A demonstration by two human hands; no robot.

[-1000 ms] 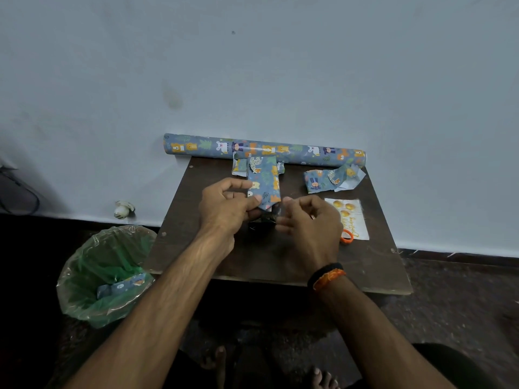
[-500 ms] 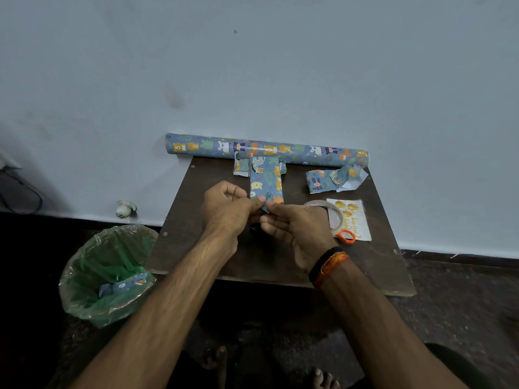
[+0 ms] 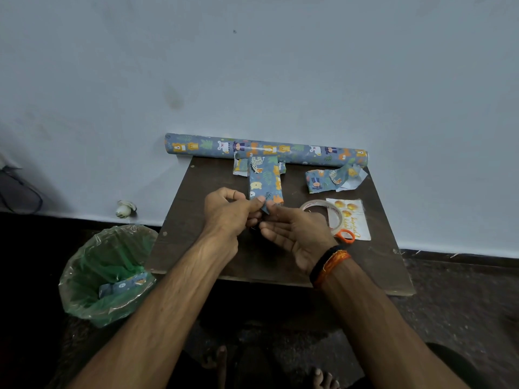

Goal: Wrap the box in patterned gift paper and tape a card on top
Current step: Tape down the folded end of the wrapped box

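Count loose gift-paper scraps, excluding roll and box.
3: a scrap right of the wrapped box, one behind it, one in the bin. More may be hidden.

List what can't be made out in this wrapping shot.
- Head view: near end of the wrapped box, covered by the left hand and right hand.
- Scissors: only an orange handle shows behind the right wrist.
- Card: lettering too small, partly under the tape roll.
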